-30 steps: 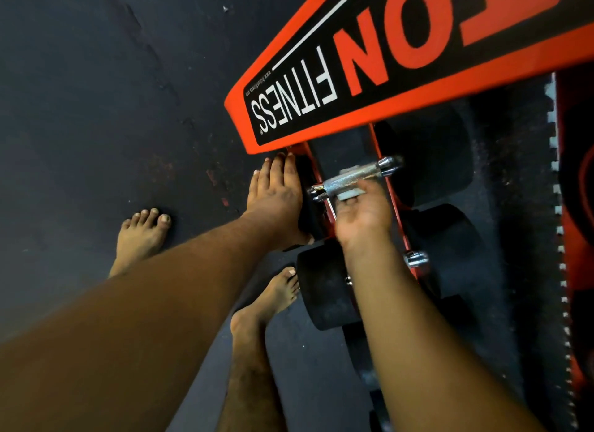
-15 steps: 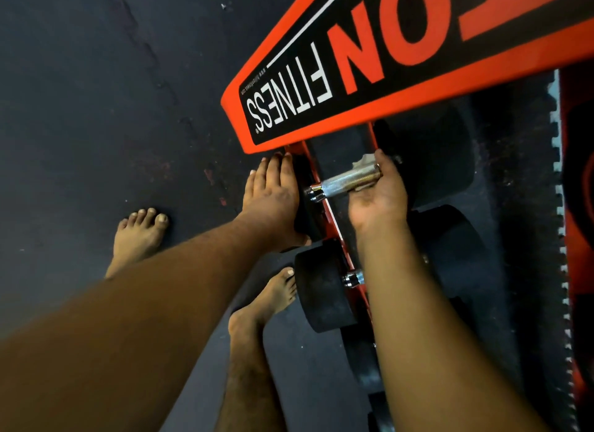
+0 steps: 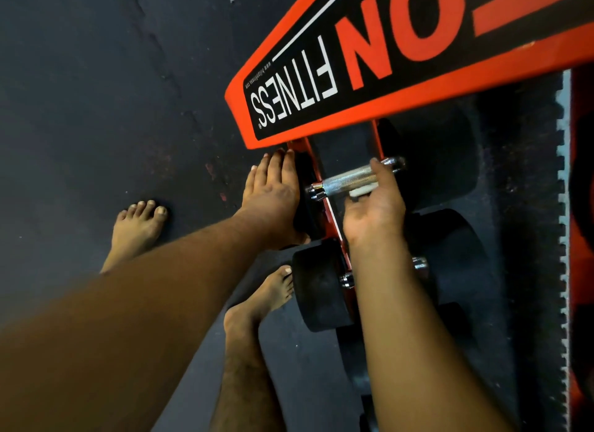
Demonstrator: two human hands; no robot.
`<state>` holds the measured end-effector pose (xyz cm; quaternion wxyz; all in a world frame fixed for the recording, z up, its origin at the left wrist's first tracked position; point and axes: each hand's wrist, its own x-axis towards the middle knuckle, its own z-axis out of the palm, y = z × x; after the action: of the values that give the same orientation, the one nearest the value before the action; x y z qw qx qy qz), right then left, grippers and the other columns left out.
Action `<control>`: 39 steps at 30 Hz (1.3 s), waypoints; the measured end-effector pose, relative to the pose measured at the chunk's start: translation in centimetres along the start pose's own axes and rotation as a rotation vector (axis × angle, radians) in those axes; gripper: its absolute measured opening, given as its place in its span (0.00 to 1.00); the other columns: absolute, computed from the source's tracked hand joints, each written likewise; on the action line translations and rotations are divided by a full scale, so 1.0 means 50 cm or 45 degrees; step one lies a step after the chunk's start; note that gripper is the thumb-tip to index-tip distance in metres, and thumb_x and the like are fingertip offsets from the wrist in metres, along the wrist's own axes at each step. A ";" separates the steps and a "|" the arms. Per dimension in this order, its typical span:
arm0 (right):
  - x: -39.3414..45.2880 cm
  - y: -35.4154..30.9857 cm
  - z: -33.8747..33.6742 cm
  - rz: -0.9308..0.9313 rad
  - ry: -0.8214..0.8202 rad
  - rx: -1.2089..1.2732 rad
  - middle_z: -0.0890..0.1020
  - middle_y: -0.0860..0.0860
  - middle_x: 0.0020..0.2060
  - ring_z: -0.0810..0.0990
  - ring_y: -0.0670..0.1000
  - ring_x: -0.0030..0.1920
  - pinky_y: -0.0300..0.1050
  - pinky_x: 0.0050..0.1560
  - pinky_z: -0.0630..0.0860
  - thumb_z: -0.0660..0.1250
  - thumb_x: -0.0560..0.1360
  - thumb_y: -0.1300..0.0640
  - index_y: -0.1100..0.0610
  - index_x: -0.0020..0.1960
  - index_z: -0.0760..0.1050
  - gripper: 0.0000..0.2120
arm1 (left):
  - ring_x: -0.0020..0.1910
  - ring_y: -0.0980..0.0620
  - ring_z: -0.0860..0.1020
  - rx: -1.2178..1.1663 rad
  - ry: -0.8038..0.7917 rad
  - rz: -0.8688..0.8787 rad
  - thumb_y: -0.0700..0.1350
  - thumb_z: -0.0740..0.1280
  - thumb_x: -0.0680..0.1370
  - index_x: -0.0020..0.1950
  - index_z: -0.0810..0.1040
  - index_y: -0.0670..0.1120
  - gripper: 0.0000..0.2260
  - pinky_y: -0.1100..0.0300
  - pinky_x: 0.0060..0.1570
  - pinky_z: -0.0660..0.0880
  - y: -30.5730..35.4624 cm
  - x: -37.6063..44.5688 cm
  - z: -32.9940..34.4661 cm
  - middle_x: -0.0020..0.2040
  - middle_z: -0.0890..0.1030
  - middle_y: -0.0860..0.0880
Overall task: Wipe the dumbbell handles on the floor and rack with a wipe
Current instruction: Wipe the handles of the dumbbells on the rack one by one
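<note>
A dumbbell lies on the red rack [image 3: 332,213], its knurled chrome handle [image 3: 345,178] running between two black heads. My right hand [image 3: 374,206] curls round the right part of that handle from below, with a white wipe [image 3: 360,192] pressed between palm and bar. My left hand [image 3: 273,195] rests flat with straight fingers on the dumbbell's left black head [image 3: 305,206]. A second dumbbell [image 3: 316,287] sits just below; my right forearm hides most of its handle.
The rack's orange and black top panel [image 3: 353,78], lettered FITNESS, overhangs the dumbbells. Dark rubber floor [image 3: 96,94] spreads to the left. My two bare feet [image 3: 138,226] stand on it beside the rack. A toothed mat edge [image 3: 562,206] runs down the right.
My right hand slid right along the handle with the wipe, then came back a little toward the middle. The left hand stayed on the dumbbell's head.
</note>
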<state>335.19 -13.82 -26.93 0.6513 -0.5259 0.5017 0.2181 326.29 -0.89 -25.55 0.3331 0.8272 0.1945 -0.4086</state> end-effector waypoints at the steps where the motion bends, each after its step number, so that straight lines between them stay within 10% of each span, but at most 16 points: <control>1: 0.006 -0.003 0.006 0.028 -0.036 -0.010 0.82 0.54 0.43 0.82 0.52 0.46 0.51 0.57 0.78 0.69 0.78 0.58 0.58 0.48 0.78 0.03 | 0.81 0.41 0.38 -0.004 0.002 0.000 0.60 0.81 0.65 0.81 0.34 0.41 0.66 0.47 0.78 0.37 0.000 0.000 0.000 0.82 0.40 0.40; 8: -0.003 0.032 -0.018 0.010 -0.054 -0.074 0.84 0.57 0.57 0.83 0.55 0.57 0.48 0.53 0.81 0.72 0.76 0.60 0.60 0.64 0.77 0.17 | 0.81 0.42 0.38 0.002 0.023 -0.002 0.61 0.81 0.65 0.81 0.34 0.40 0.66 0.47 0.79 0.37 0.000 -0.003 0.002 0.82 0.40 0.40; 12: 0.025 0.025 0.005 0.102 -0.101 -0.032 0.81 0.57 0.53 0.81 0.57 0.55 0.56 0.66 0.75 0.70 0.77 0.57 0.60 0.55 0.77 0.09 | 0.82 0.42 0.39 0.007 0.037 -0.018 0.60 0.81 0.64 0.81 0.35 0.40 0.66 0.47 0.79 0.38 0.003 -0.005 0.001 0.83 0.41 0.40; 20: -0.001 0.069 -0.034 0.142 -0.138 -0.156 0.84 0.61 0.55 0.84 0.59 0.55 0.50 0.50 0.83 0.72 0.76 0.59 0.61 0.63 0.77 0.17 | 0.82 0.43 0.40 0.007 0.075 -0.034 0.62 0.82 0.63 0.81 0.35 0.41 0.68 0.48 0.79 0.38 0.002 -0.002 0.013 0.83 0.42 0.41; 24: 0.052 0.041 -0.016 0.138 -0.223 -0.032 0.81 0.58 0.53 0.81 0.56 0.54 0.53 0.66 0.76 0.70 0.78 0.55 0.60 0.57 0.77 0.12 | 0.82 0.42 0.40 0.009 0.090 -0.027 0.62 0.83 0.61 0.81 0.35 0.42 0.69 0.47 0.80 0.40 -0.001 -0.002 0.013 0.83 0.43 0.40; 29: 0.033 0.072 -0.048 0.132 -0.331 -0.313 0.83 0.59 0.58 0.83 0.57 0.58 0.53 0.61 0.79 0.76 0.71 0.53 0.61 0.64 0.78 0.24 | 0.82 0.42 0.40 0.000 0.092 -0.016 0.62 0.82 0.62 0.81 0.35 0.41 0.69 0.47 0.79 0.39 0.000 -0.005 0.012 0.83 0.42 0.40; 39: -0.017 0.103 -0.086 -0.072 -0.182 -0.462 0.83 0.61 0.58 0.82 0.58 0.61 0.48 0.60 0.79 0.63 0.82 0.63 0.63 0.66 0.76 0.14 | 0.82 0.42 0.40 -0.023 0.076 0.006 0.60 0.83 0.62 0.81 0.36 0.41 0.68 0.46 0.80 0.40 -0.004 -0.007 0.006 0.83 0.43 0.40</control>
<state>328.84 -15.68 -28.37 0.5856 -0.6317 0.3917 0.3234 325.80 -0.96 -25.47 0.3355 0.8364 0.2063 -0.3812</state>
